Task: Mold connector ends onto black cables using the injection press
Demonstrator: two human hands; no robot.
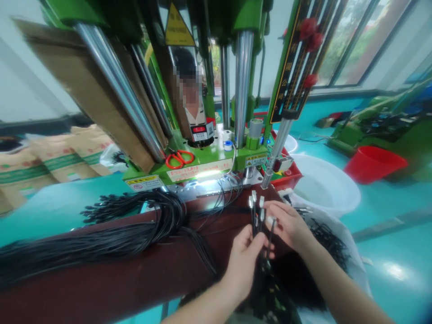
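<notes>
- A small bunch of black cables (262, 216) stood upright in front of the green machine (216, 154), near its right side, metal-tipped ends uppermost.
- The left hand (245, 258) had its fingers pinching the bunch below those ends, thumb across the cables.
- The right hand (290, 225) had its fingers curled at a pale plug (271, 220) on one cable; whether they pressed on it, I could not tell.
- The tips were boxy and silvery, the cables thin, smooth and matte.
- Before the green machine ran a reddish-brown tabletop (135, 281), where a thick, glossy hank of black cable (101, 240) stretched leftward.
- On the green machine's painted base lay scissors (180, 158) with looped orange handles.
- Right of the green machine stood a round, translucent white tub (320, 182).
</notes>
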